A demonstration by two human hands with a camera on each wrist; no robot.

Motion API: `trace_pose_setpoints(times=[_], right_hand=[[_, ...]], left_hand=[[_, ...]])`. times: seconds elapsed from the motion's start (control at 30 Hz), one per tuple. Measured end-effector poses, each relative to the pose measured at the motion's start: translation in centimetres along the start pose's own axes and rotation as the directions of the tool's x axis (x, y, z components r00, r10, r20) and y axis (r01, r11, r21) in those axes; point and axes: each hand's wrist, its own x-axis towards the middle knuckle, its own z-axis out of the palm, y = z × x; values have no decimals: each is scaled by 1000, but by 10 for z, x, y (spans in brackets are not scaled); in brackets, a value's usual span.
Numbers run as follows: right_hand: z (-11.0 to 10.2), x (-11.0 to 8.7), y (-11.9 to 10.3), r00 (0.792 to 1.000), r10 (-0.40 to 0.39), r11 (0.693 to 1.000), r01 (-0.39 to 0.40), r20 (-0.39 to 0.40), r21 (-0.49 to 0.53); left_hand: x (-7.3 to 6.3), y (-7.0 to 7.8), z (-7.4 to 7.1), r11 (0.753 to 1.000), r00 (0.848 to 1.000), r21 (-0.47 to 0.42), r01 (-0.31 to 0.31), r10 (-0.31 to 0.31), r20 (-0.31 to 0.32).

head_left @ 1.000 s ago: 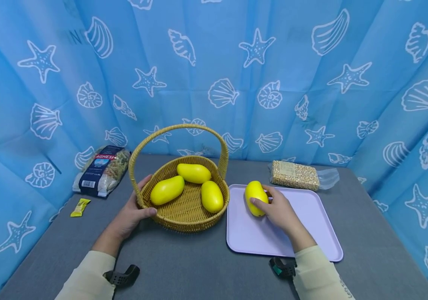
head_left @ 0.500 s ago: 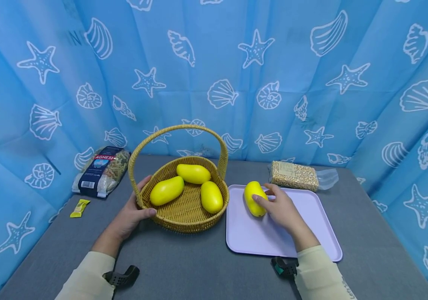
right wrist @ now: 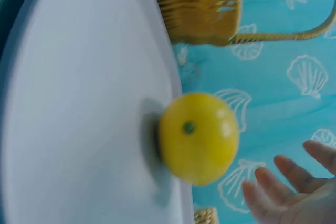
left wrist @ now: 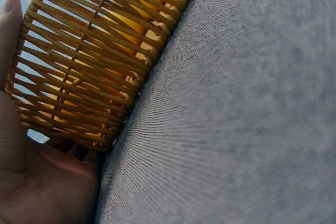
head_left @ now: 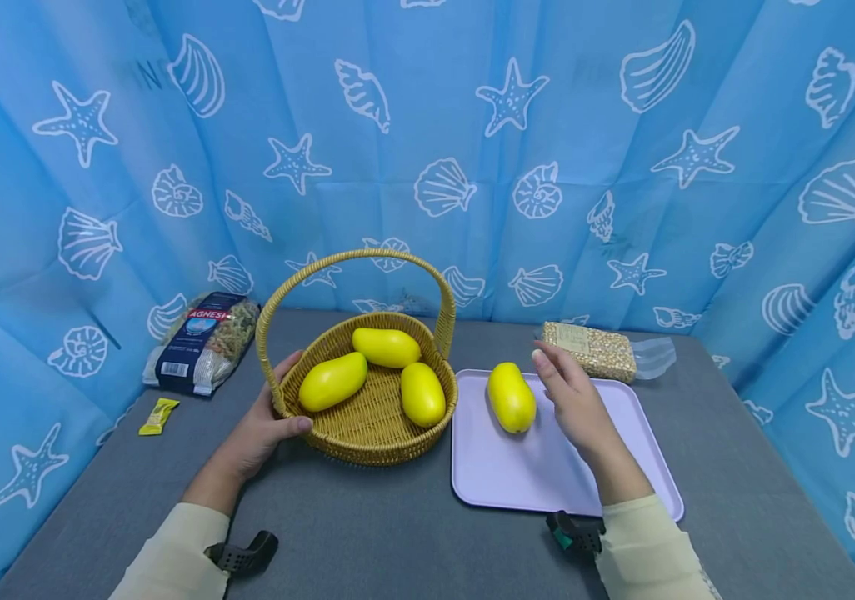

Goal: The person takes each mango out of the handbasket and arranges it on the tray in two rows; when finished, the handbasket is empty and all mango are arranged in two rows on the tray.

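A woven wicker basket [head_left: 371,452] with a tall arched handle stands on the grey table, holding three yellow mangoes [head_left: 333,382]. My left hand [head_left: 261,432] grips its left side, thumb over the rim; in the left wrist view the palm [left wrist: 47,187] lies against the woven wall, some fingers hidden. A fourth mango [head_left: 512,398] rests on the lilac tray [head_left: 502,483] to the right of the basket. Just right of that mango, my right hand [head_left: 577,410] hovers over the tray, apart from the fruit. The right wrist view shows its fingers [right wrist: 273,187] spread and holding nothing.
Behind the tray lies a vacuum pack of grains [head_left: 588,352]. At the left are an Agnesi pasta bag [head_left: 202,342] and a small yellow wrapped sweet [head_left: 159,416]. A blue shell-print curtain [head_left: 427,125] hangs behind the table.
My right hand has let go of the mango on the tray and drawn back to the right, its fingers opening. The left hand and the basket have stayed in place.
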Motion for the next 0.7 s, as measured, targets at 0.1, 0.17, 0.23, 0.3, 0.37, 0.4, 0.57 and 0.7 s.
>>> trace_pose_setpoints(times=[0.1,0.17,0.23,0.3,0.37,0.4,0.57,0.7], right_hand=[[1,-5,-8,998,-58,992,57,7,111],[2,-8,-13,995,-92,977,85,24,197],[3,-12,-18,990,-134,955,118,43,272],[6,-15,-22,981,-182,927,150,63,345],[10,-17,-26,969,-233,900,181,85,397],[12,-18,-28,962,-256,888,194,99,416],[25,-22,-34,923,-345,848,231,168,477],[37,-25,-36,903,-376,841,240,206,485]], left_hand=[[0,1,0,1000,1000,1,2,-2,3],[0,1,0,1000,1000,3,5,-5,3],[1,1,0,1000,1000,2,8,-8,4],[1,1,0,1000,1000,0,10,-10,5],[0,0,0,1000,1000,-9,7,-7,9],[0,0,0,1000,1000,-14,4,-4,11],[0,-1,-1,999,1000,-31,-7,8,19],[1,-2,-1,999,1000,-33,-12,13,22]])
